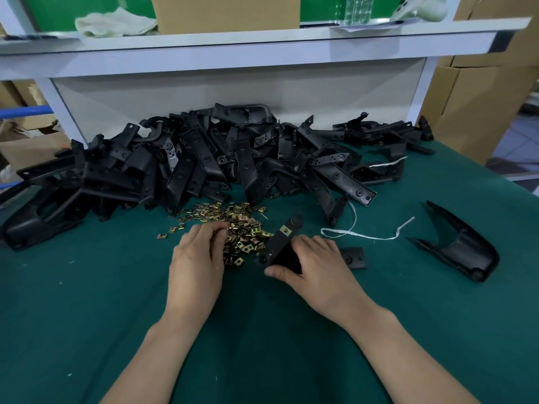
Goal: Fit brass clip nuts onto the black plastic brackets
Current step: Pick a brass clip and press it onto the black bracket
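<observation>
Green mat [87,316] covers the bench; two bare forearms reach in from the near edge.

Left hand [198,258]: palm down, fingers curled into the near-left edge of the loose nuts [242,225]. The fingertips are buried among them, so I cannot tell whether one is pinched.

Right hand [318,266]: fingers and thumb wrapped round the lower end of a bracket [280,246], thumb on its near side. The bracket lies tilted, with its long axis running up and to the right, touching the right edge of the nuts. A fitted nut [286,230] is clipped on its upper part, brass face up, just below the round end.

A small black plate [354,258] lies flat just right of the right hand, partly hidden by it. A white strap [364,234] loops on the mat beyond. A curved part [455,246] lies alone, well to the right.

The nuts form a low brass scatter, with a few strays to the left. Behind them a heap [204,164] of black brackets is piled against the white back panel, spanning most of the bench.

Above is a white shelf [233,42] holding a cardboard box [226,13], with a pale cloth [113,21] to its left. Brown cartons [481,97] stand at far right.
</observation>
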A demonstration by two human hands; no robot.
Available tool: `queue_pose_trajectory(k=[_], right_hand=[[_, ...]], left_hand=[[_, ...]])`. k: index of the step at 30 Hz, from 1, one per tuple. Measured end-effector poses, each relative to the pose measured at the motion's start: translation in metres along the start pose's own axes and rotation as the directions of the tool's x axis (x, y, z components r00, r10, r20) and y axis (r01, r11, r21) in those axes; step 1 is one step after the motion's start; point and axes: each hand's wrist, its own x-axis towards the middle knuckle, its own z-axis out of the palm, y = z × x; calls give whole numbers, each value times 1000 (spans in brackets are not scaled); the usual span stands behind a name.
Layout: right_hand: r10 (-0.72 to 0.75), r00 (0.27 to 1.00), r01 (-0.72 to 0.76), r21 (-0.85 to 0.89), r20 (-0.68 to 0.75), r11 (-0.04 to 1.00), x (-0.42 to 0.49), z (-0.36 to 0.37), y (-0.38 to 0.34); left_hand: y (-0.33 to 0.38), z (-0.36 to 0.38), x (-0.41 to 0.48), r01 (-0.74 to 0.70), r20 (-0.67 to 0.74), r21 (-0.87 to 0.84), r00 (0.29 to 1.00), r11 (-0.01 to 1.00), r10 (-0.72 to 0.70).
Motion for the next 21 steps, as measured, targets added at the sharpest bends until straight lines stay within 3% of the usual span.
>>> queue_pose_trajectory(k=[6,14,18,21], right_hand=[[0,1000,0,7,-6,1000,-1,0,0],[-2,1000,2,19,1,1000,0,-1,-1],[4,1000,-3,21,-13,1000,0,-1,-1],[21,999,-19,51,-29,999,1,-2,-3]], left_hand=[[1,4,0,102,56,-98,994,990,-97],[2,6,-3,3,69,-170,998,986,8],[6,7,-3,94,104,-284,992,954,-67],[13,6,-5,92,131,-362,990,928,-47]])
